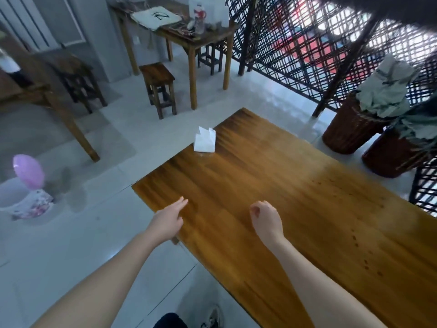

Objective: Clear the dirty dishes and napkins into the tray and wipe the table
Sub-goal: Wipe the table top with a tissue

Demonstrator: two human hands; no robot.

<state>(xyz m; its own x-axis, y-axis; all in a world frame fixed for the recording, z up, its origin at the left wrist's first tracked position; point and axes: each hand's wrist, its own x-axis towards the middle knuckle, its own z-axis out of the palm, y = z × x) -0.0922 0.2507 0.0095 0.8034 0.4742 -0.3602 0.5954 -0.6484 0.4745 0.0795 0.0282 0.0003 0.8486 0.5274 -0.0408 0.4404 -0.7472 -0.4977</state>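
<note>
A long glossy wooden table (272,197) fills the middle of the head view. A white napkin holder with paper napkins (204,140) stands near its far left edge. My left hand (168,220) hovers over the table's left corner with straight fingers and holds nothing. My right hand (266,217) is above the table's near middle, its fingers loosely curled with nothing in them. No dishes or tray are in sight.
A white bin with a raised purple lid (26,185) sits on the floor at left. Two wicker baskets with plants (354,129) stand at right before a lattice screen (307,43). Stools (158,86) and another table (189,39) stand behind.
</note>
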